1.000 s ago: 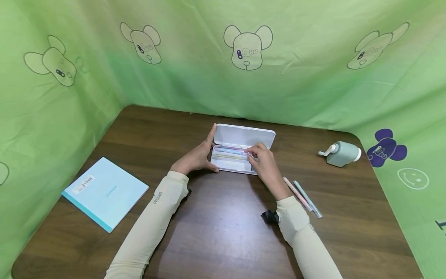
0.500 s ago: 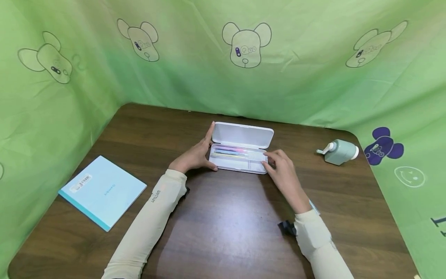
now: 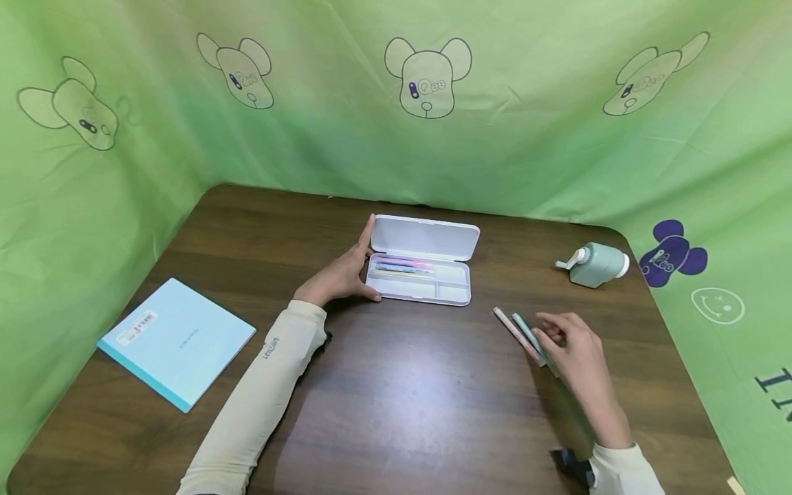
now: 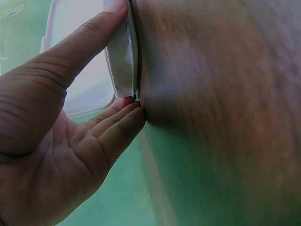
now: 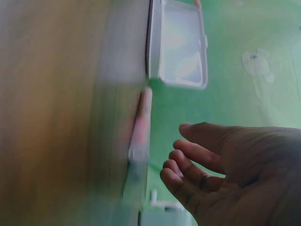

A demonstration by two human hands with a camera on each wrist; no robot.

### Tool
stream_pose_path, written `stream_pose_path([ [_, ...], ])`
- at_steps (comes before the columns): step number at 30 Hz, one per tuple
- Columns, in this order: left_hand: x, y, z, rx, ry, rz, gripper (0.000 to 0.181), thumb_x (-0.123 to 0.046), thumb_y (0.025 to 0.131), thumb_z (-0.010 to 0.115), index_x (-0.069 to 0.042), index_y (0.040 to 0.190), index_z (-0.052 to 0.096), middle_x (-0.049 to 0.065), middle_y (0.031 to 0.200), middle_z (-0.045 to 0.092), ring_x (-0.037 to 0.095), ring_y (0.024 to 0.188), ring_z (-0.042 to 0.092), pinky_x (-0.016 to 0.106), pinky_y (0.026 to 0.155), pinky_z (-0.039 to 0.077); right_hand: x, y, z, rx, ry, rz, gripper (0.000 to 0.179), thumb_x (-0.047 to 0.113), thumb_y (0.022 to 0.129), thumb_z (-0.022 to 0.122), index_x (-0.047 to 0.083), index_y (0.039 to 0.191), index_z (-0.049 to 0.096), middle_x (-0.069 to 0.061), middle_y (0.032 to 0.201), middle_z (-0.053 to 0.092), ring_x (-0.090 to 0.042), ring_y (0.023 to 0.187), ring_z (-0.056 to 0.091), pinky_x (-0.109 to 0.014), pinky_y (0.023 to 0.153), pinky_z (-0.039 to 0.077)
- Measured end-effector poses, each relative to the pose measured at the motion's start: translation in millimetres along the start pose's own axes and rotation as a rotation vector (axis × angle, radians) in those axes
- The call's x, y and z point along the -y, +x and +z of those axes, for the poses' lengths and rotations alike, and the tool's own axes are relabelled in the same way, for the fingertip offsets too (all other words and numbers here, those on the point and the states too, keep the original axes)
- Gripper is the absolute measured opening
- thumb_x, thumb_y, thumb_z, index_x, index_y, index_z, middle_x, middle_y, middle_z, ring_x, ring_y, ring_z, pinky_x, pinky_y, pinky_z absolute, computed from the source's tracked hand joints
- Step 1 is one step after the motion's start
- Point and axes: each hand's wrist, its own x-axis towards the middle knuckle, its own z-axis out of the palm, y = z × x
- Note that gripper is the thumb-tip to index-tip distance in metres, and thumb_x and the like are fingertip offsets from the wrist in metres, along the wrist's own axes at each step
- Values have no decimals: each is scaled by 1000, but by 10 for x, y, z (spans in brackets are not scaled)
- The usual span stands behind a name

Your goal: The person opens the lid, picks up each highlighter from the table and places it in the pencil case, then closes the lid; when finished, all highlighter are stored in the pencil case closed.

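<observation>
A white pencil case (image 3: 423,278) lies with its lid raised near the back of the table, and several pens (image 3: 402,267) lie in its rear compartment. My left hand (image 3: 337,278) grips its left end, thumb at the front corner and fingers behind; the left wrist view shows the thumb (image 4: 89,40) against the case's side wall. Two pens lie to the right of the case: a pink pen (image 3: 513,331) and a light green pen (image 3: 522,326). My right hand (image 3: 572,350) is over the green pen, fingers loosely bent with nothing between them in the right wrist view.
A light blue notebook (image 3: 179,344) lies on the left of the brown table (image 3: 396,399). At the back right, a grey-green bottle (image 3: 597,265) with a white cap lies on its side. Green printed fabric (image 3: 334,137) hangs behind and beside the table.
My right hand has drawn back from inside the pencil case, past its right edge, to the two loose pens at the right. The left hand stays at the case.
</observation>
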Motion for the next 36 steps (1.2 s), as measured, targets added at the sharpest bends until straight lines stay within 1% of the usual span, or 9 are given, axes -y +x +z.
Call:
stream_pose_path([
  [5,-65,-45,-25,17,-26,-17,159,-19,80,101,-30,168,-31,30,154,51,39,142,51,55,118,41,-135,-203,-124,-1,-17,20,28,-1,89,87,-7,115,79,-10,92,70,-11,78,64,-14,73,40],
  [11,-92,-56,-25,12,-9,-27,158,-17,82,99,-30,167,-33,30,156,49,39,144,51,55,119,40,-246,-377,-159,47,24,29,31,-3,84,90,-9,112,79,-12,97,72,7,77,58,-6,69,43],
  [14,-67,-42,-20,11,-6,-27,158,-18,81,100,-27,168,-31,30,156,49,40,144,51,55,119,40,-269,-404,-144,73,38,24,31,-4,83,90,-8,112,79,-12,98,72,9,78,57,-6,68,45],
  [16,-132,-62,-32,16,2,-46,158,-15,81,100,-26,168,-31,32,156,49,42,144,50,58,119,39,-274,-410,-135,85,41,19,31,-5,83,90,-8,111,79,-11,98,72,10,78,57,-7,68,46],
  [18,5,-9,3,10,-5,-18,160,-20,79,101,-28,168,-32,29,155,51,39,143,51,55,118,41,-276,-409,-127,91,37,13,29,-6,82,90,-7,110,80,-9,96,72,9,78,57,-7,68,46],
  [22,16,3,13,2,1,-1,162,-24,78,102,-31,168,-32,29,153,52,37,141,53,55,118,41,-270,-395,-122,95,3,6,24,-6,83,89,-5,106,81,-4,91,72,8,75,56,-12,66,48],
  [25,-128,-51,-22,7,-2,-22,160,-17,79,101,-27,169,-30,32,154,50,40,143,51,58,118,40,-268,-379,-118,98,-25,6,22,-5,84,89,-3,104,81,-2,88,72,7,74,55,-18,64,49],
  [28,-163,-67,-33,9,-2,-39,158,-14,80,100,-24,169,-29,32,155,49,41,144,50,58,118,41,-271,-373,-110,92,-38,2,20,-6,84,88,-3,102,81,-1,87,72,7,73,54,-19,64,49],
  [36,-176,-87,-36,15,20,-53,156,-15,82,99,-26,168,-30,29,154,50,39,143,51,56,118,41,-241,-266,-66,-55,-5,1,16,-12,85,82,-5,99,81,-7,85,71,8,73,52,-9,64,41],
])
